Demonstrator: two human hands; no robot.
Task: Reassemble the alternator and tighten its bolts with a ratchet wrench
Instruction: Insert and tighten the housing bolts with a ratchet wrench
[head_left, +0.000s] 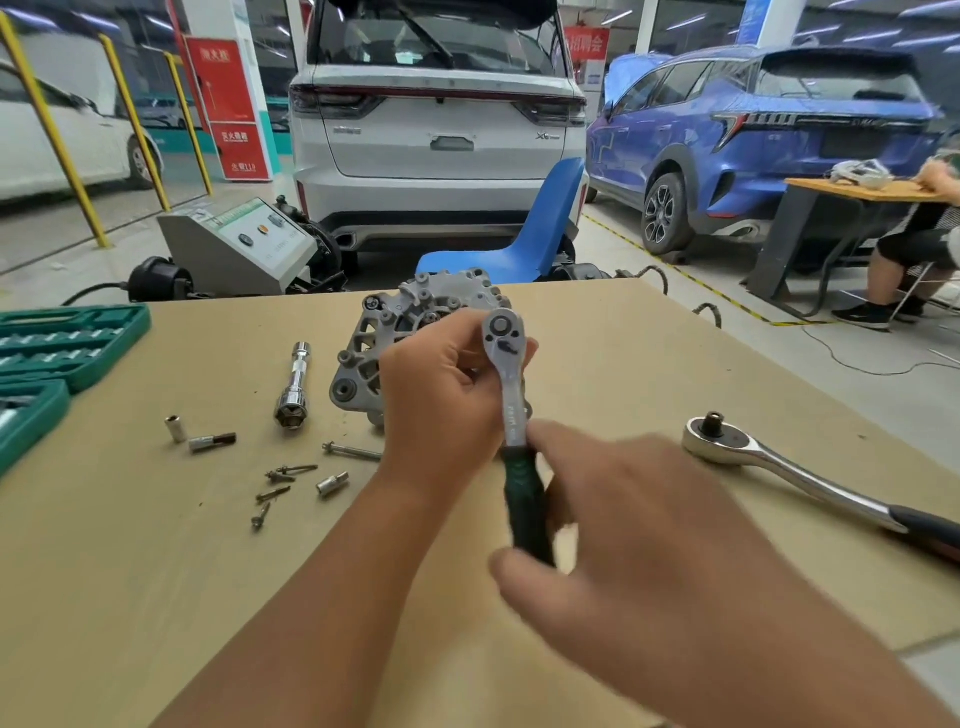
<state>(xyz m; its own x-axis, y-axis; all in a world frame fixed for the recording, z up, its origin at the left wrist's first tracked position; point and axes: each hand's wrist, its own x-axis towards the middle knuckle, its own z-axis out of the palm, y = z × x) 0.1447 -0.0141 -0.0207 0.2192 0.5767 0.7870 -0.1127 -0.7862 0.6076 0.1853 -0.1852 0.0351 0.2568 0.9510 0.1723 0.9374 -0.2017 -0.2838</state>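
The grey cast alternator (374, 338) stands on the brown table (156, 545), partly hidden behind my hands. My left hand (441, 395) curls round the head end of a small ratchet wrench (506, 364) with a dark green handle, held above the alternator. My right hand (623, 525), blurred, grips the green handle lower down. Loose bolts (280, 483) and a long bolt (353, 451) lie on the table left of my left forearm.
A large chrome ratchet (769, 462) lies at the right. A long socket (295, 384), three small sockets (208, 441) and a green socket case (52, 353) sit at the left. Behind the table are a blue chair (524, 234), parked cars and a seated person (914, 249).
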